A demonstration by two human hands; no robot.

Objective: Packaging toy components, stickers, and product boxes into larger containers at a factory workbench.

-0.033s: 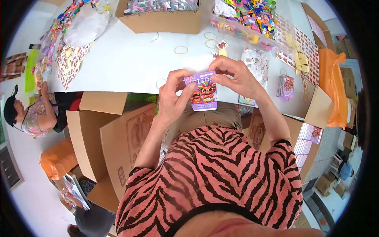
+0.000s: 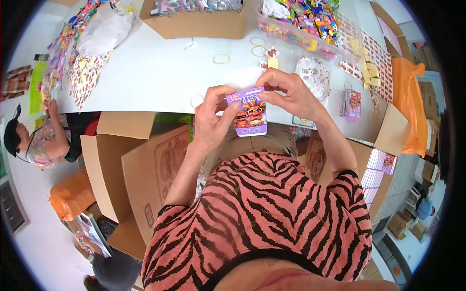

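Observation:
Just in front of my body, at the table's near edge, I hold a small purple cardboard box [image 2: 250, 119] with cartoon figures on its front. My left hand [image 2: 212, 112] closes on its left side, thumb on the front near the top. At the top right corner, my right hand [image 2: 290, 93] pinches the box between thumb and fingers. The back of the box and the fingertips behind it are hidden. Beyond my hands lie a small sticker [image 2: 273, 52] and a yellow paper piece [image 2: 273, 63] on the white table [image 2: 160, 72].
An open carton [image 2: 199, 25] of small grey packets stands at the back, beside a clear tub [image 2: 310, 36] of colourful trinkets. To the right are a bag of white pieces [image 2: 313, 80] and similar purple boxes [image 2: 351, 105]. Open cartons [image 2: 158, 167] flank me. A co-worker [image 2: 46, 138] sits at left.

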